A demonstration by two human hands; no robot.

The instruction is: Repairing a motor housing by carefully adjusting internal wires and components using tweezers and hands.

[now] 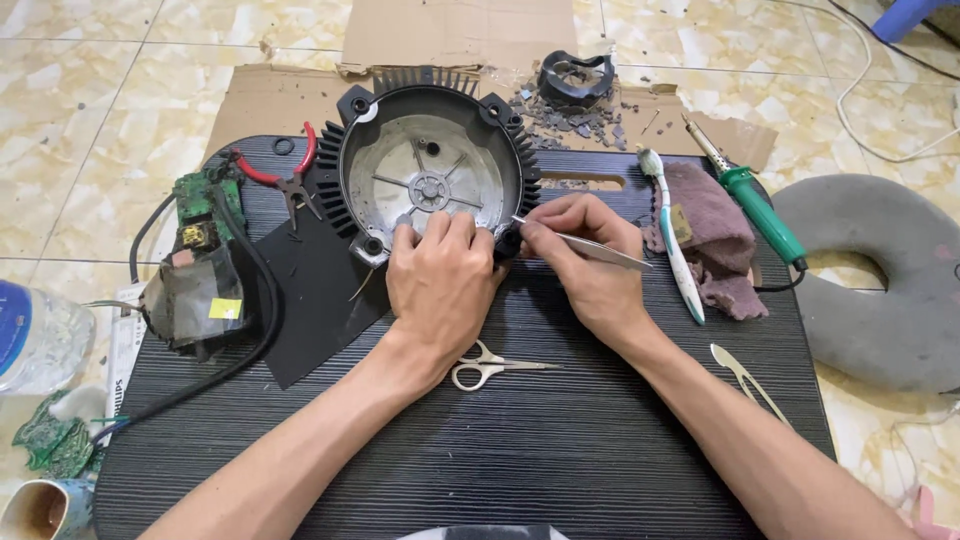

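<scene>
A round black finned metal housing (430, 175) with a grey inner plate lies on a dark ribbed tabletop (560, 450). My left hand (440, 280) rests on the housing's near rim, fingers pressing down on it. My right hand (585, 265) grips slim metal tweezers (600, 250), whose tip points at the housing's right near edge next to a black lug.
Small scissors (490, 367) lie just below my left wrist. Red-handled pliers (285, 180), a green circuit board (200, 200) and a wired module (195, 295) sit left. Toothbrush (675, 240), rag (715, 235), green soldering iron (755, 205), a second pair of tweezers (745, 380) and a grey cushion (885, 280) lie right.
</scene>
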